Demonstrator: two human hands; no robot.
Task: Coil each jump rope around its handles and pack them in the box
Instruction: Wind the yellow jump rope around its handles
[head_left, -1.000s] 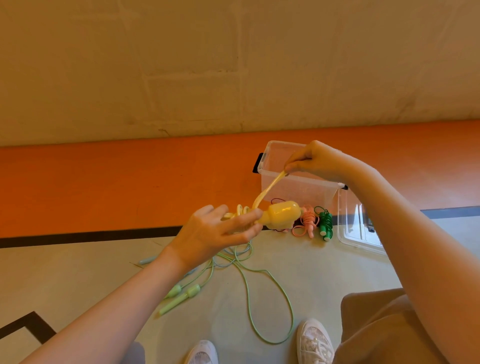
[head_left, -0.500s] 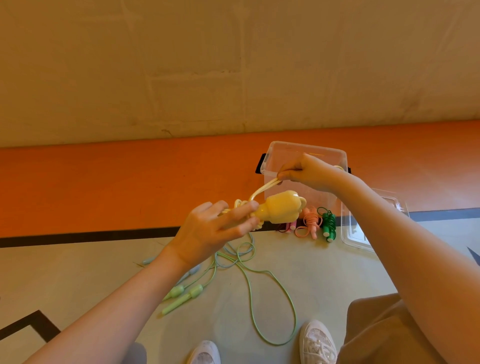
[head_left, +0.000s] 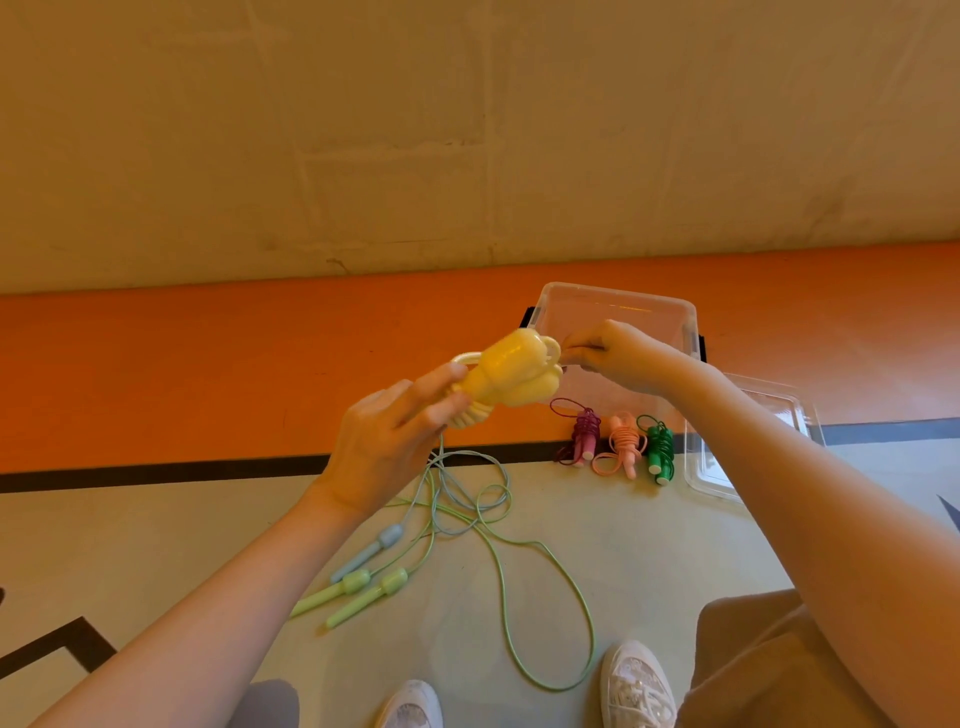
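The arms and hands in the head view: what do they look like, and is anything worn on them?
Both arms are bare from the frame edge to the wrist, with no sleeves showing. The left hand and the right hand wear no gloves, and no rings, watch or bracelet can be seen. No markings show on either forearm.

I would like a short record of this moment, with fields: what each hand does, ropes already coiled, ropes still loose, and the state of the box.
left hand: the left hand grips the yellow jump rope at its coiled handles
right hand: the right hand pinches the yellow cord end at the handle tops
coiled ropes: purple rope, pink rope, green rope, on the floor beside the box
loose ropes: light green rope and light blue rope, tangled on the floor
box: clear box, open, no rope visible inside; lid beside it
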